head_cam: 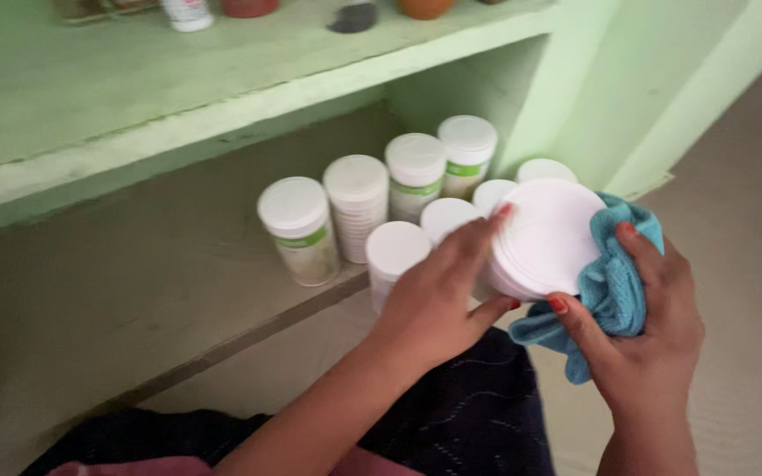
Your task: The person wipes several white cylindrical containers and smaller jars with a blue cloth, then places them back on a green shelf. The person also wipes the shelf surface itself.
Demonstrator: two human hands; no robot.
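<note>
My left hand (438, 295) grips a white round-lidded canister (547, 236) by its left side, lid tilted toward me. My right hand (654, 326) holds a blue cloth (617, 282) against the canister's right edge, thumb near the lid's lower rim. Just behind the held canister, several more white canisters (359, 207) with green labels stand in a cluster on the low shelf.
A pale green shelf (178, 97) runs overhead, carrying a few jars and bottles (189, 12) along its back. The lower shelf floor (116, 291) is dull grey-green. A green wall (628, 88) stands to the right, beige floor (751, 220) beyond. Dark clothing (460, 414) lies below my arms.
</note>
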